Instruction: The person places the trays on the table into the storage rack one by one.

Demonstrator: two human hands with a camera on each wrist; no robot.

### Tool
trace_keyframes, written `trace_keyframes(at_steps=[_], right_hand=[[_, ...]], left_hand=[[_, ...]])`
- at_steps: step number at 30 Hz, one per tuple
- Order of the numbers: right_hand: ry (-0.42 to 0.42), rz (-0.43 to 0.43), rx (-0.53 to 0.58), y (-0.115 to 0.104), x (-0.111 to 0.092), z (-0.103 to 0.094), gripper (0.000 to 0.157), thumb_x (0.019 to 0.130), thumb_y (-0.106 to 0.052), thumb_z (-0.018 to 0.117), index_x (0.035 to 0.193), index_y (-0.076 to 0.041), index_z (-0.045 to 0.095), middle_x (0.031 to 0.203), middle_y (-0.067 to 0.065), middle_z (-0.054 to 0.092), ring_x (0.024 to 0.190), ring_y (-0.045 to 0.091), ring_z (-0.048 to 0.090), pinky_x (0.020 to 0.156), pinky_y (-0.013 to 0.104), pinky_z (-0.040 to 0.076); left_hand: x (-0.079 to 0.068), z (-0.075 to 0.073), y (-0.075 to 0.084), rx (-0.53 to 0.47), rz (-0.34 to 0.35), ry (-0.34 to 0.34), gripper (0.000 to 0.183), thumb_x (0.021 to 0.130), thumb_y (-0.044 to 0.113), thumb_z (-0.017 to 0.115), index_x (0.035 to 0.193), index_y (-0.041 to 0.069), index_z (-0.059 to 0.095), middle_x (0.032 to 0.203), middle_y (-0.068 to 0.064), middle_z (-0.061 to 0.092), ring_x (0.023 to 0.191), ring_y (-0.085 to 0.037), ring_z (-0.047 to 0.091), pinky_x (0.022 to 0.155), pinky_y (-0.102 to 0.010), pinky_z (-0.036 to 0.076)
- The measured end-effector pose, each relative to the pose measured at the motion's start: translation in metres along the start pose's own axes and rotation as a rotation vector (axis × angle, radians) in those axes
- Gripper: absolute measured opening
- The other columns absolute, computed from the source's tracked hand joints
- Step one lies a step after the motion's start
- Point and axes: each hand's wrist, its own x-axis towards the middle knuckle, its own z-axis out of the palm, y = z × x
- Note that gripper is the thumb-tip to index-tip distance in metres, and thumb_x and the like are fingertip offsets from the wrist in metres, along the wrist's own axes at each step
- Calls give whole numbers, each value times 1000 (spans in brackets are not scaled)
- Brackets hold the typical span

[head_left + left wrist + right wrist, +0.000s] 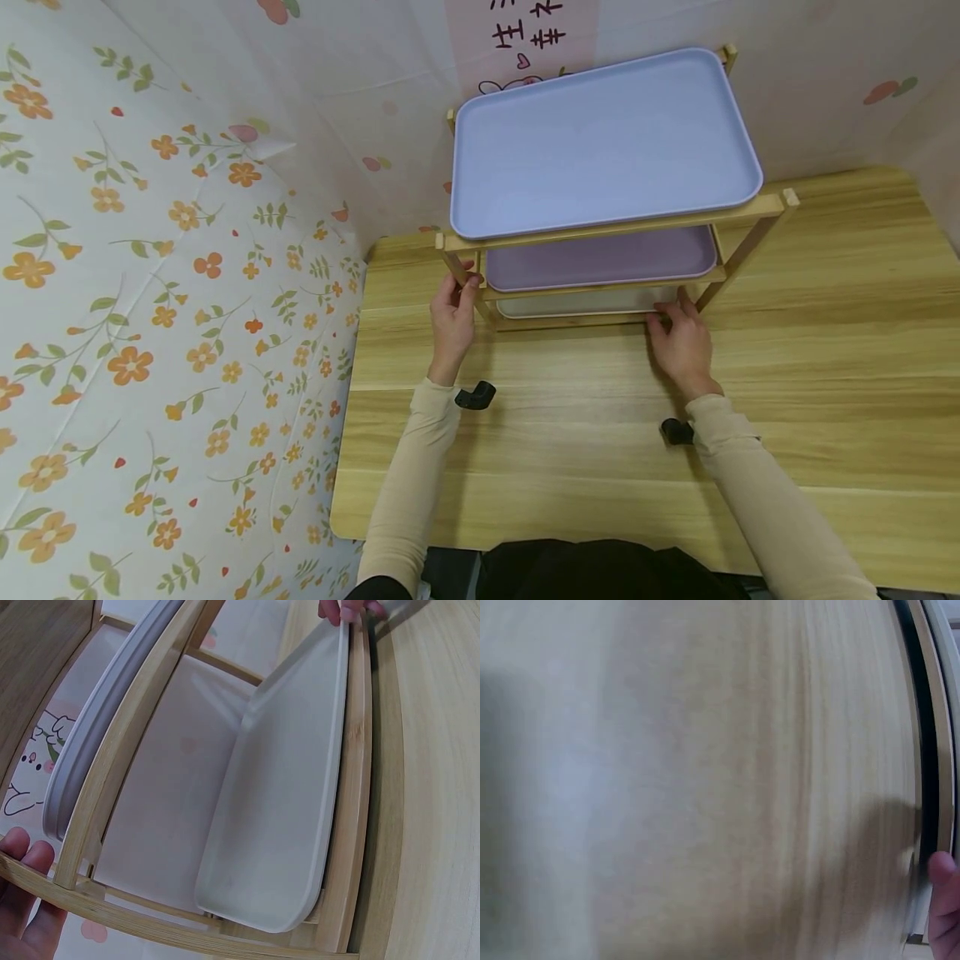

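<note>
A three-tier wooden rack (750,243) stands on the table, bearing a light blue tray (607,142) on top, a purple tray (600,258) in the middle and an off-white tray (577,303) at the bottom. My left hand (453,327) grips the rack's left front post, fingers around the wood. At the right end of the lowest tier, my right hand (684,346) pinches the off-white tray's front rim, its fingers reaching over the edge in the left wrist view. Only part of the right hand (945,900) shows in the right wrist view, beside the bottom rail.
Behind the rack hangs a pale curtain (390,108) with fruit prints, and a flowered sheet (180,317) covers the left side. The wood-grain table (570,450) extends in front and to the right. Black wrist mounts (476,395) stick out from the sleeves.
</note>
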Motion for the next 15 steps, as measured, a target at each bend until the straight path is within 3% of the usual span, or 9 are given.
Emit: trace_keyframes(at_steps=[4,9,12,15], right_hand=[[55,-56,86,0,-4,0,20,90,-6,62,103,7,67,138,28,50,89,42,61,79,44,46],[99,-70,234,-2,-7,-3,13,88,3,59,93,10,68,108,25,65,86,8,57,73,10,37],[89,-55,286,-5,-11,-9,12,88,3,57,90,6,68,94,18,67,78,-9,50,69,5,37],[50,-78,288,-9,-15,-20,11,89,1,58,89,3,69,85,7,67,69,-13,49,63,5,38]], left_hand=[[0,0,1,12,1,0,29,98,0,51,120,-18,53,104,-36,61,100,-46,61,84,-16,48],[0,0,1,10,-4,-5,29,97,-1,51,121,-18,52,105,-38,60,102,-48,60,86,-18,48],[-2,0,1,28,-15,-5,29,97,-2,51,122,-17,52,108,-37,60,104,-47,61,90,-26,51],[-5,-1,1,85,-12,-10,27,96,-5,50,120,-17,54,113,-36,59,108,-45,61,94,-40,52]])
